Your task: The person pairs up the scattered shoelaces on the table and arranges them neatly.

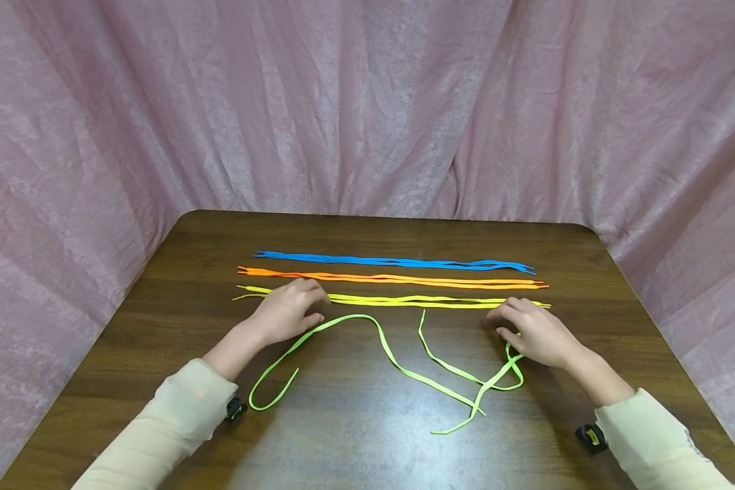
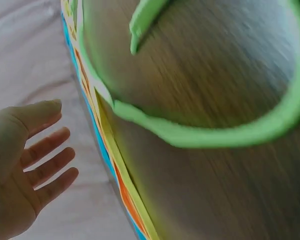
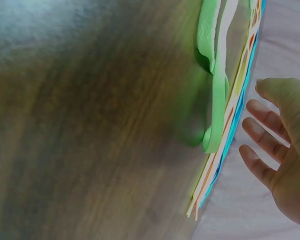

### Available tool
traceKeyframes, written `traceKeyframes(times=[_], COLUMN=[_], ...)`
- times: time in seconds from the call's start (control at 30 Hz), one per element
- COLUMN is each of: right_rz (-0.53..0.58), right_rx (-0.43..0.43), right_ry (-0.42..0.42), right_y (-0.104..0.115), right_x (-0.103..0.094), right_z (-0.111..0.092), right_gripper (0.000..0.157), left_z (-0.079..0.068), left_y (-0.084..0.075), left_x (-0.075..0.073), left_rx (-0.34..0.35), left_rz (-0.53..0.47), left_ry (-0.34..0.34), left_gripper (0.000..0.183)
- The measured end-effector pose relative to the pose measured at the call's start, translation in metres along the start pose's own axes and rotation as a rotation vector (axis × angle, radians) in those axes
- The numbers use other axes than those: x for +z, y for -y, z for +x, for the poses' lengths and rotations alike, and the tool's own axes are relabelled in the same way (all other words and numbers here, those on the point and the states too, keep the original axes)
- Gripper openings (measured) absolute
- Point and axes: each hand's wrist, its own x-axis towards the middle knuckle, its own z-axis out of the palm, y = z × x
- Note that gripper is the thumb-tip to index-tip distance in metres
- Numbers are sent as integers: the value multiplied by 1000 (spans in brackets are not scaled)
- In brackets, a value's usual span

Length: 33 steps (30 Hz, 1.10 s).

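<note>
Two loose green shoelaces lie in curves on the near part of the table; the left green shoelace (image 1: 386, 344) bends into a hook at its left end, and the right green shoelace (image 1: 493, 382) loops and crosses itself. My left hand (image 1: 289, 309) hovers over the left part of the yellow shoelaces (image 1: 404, 300), its fingers relaxed and holding nothing. Above their right end is my right hand (image 1: 535, 333), fingers loosely bent with nothing between them. Both wrist views show the spread fingers of the left hand (image 2: 25, 165) and the right hand (image 3: 285, 150) apart from the laces.
Beyond the yellow shoelaces run straight orange shoelaces (image 1: 392, 278) and, farthest off, blue shoelaces (image 1: 392, 261), all roughly parallel. The brown wooden table (image 1: 355, 442) has rounded far corners. A pink curtain (image 1: 367, 109) hangs behind it and along both sides.
</note>
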Motion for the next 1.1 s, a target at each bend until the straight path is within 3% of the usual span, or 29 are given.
traceKeyframes(times=[0.4,0.6,0.87,1.1], right_rz=[25,38,43,56], right_rx=[-9,-59,-140,-188], right_ry=[28,2,-31,-36], right_y=[12,20,32,44], right_x=[3,4,5,6], right_z=[-11,-16,-21,-25], right_gripper=[28,30,35,38], left_z=[33,50,68,81], left_y=[-32,-49,-70,-89], left_x=[20,32,44,55], left_rx=[163,244,298,360], left_rz=[7,55,138,142], left_ry=[49,61,98,124], left_gripper=[26,34,46,51])
